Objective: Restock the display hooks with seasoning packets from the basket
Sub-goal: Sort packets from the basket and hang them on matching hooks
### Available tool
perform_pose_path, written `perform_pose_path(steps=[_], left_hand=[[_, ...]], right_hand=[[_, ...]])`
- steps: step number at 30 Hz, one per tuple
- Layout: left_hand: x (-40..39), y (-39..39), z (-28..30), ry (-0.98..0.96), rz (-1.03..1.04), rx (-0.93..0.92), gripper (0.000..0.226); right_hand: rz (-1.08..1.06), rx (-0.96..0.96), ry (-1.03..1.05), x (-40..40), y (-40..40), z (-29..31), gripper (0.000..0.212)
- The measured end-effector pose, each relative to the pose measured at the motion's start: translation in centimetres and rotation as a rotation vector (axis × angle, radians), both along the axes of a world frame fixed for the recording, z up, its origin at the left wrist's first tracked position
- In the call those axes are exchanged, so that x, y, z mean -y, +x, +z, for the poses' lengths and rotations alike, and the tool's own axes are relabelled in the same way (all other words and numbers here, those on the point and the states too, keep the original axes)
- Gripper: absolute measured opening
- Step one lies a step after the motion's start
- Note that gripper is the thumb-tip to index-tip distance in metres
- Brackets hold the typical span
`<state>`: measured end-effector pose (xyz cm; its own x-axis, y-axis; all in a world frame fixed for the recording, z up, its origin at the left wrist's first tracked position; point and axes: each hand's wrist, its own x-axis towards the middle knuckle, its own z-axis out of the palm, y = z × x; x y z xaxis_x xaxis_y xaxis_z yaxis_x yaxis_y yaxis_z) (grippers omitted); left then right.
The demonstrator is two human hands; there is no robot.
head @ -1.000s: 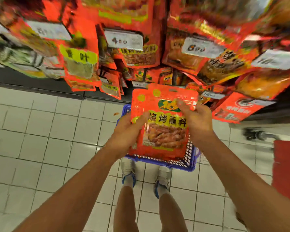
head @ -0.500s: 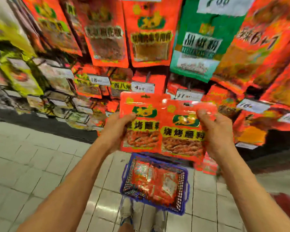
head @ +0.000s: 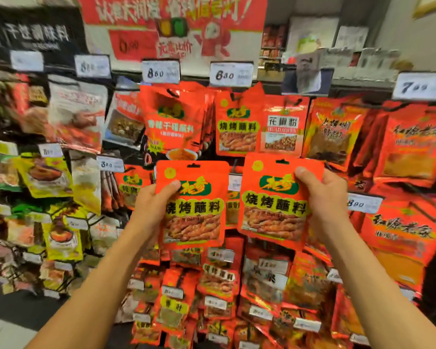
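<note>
A wall of hanging seasoning packets fills the space in front of me, row upon row on hooks with white price tags clipped above them, under a red banner (head: 173,26) at the top.

Nearest to me, my left hand (head: 151,210) grips one barbecue-dip packet (head: 193,205) by its left edge, thumb across the front. My right hand (head: 325,200) grips a second, identical packet (head: 275,197) by its right edge, thumb on the upper corner. Each grip is clenched on its own packet, and both packets stand upright, long axis vertical, their hang-holes at the top. They sit side by side, nearly touching, the right one a little higher. The basket is out of view.

Just beyond and above them hangs the matching stock (head: 237,127): the same green logo and yellow band, on the hook under the 6.30 price tag (head: 231,74). That row lies straight up from the gap between my hands, slightly nearer my right. A peppercorn packet (head: 282,127) hangs just to its right, and a larger spicy-dip bag (head: 173,122) to its left.

I judge the next move to be a lift, taking a hang-hole up to that hook's tip. The right packet seems the easier first candidate, since its hole is already closer to the hook. I cannot make out the hook's tip itself.
</note>
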<state>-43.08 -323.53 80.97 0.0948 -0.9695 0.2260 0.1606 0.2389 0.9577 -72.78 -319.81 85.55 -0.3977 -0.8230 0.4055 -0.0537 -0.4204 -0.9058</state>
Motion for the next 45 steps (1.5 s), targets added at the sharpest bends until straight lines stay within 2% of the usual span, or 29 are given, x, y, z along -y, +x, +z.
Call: perform_pose_path(steps=[3,8,11,15,18,21,25,29,33,36,39,43,45], left_hand=[[0.9,1.0,2.2,-0.032,-0.014,-0.013,0.021],[3.0,1.1,4.7,-0.068,-0.020,0.022,0.014],[4.1,0.9,5.8,-0.076,-0.035,-0.008,0.023],[5.1,0.4,7.1,-0.108,-0.055,-0.014,0.020],[5.6,0.3,7.5,-0.121,-0.079,0.013,0.019],[5.8,0.6,7.6,-0.145,-0.097,0.048,0.022],[5.9,1.2,7.7,-0.170,-0.089,0.082,0.019],[5.9,1.8,8.2,-0.183,-0.081,0.082,0.019],[5.7,1.9,8.8,-0.180,-0.083,0.071,0.022],[5.9,1.4,9.1,-0.178,-0.087,0.057,0.021],[6.2,0.4,9.2,-0.189,-0.111,0.074,0.017],[7.3,-0.8,9.0,-0.193,-0.123,0.074,0.009],[7.9,-1.6,9.2,-0.141,-0.123,-0.004,0.011]], right_hand=[[0.012,-0.043,-0.023,2.3,1.6,3.0,0.009],[-0.022,-0.102,-0.046,6.5,4.7,6.1,0.024],[-0.034,-0.105,-0.040,8.5,6.3,7.9,0.027],[-0.044,-0.077,-0.033,10.7,7.6,9.6,0.021],[-0.049,-0.086,-0.026,12.1,8.2,10.1,0.020],[-0.090,-0.081,-0.020,13.2,8.6,10.1,0.037],[-0.217,-0.071,-0.009,14.8,8.7,10.2,0.022],[-0.336,-0.104,0.026,16.8,8.1,9.5,0.033],[-0.350,-0.301,0.130,19.1,7.4,10.0,0.028],[-0.399,-0.337,0.279,20.6,6.5,11.3,0.028],[-0.394,-0.353,0.374,21.3,5.8,11.6,0.047],[-0.387,-0.348,0.249,19.0,6.0,10.1,0.041],[-0.163,-0.161,0.091,16.5,6.1,9.0,0.027]])
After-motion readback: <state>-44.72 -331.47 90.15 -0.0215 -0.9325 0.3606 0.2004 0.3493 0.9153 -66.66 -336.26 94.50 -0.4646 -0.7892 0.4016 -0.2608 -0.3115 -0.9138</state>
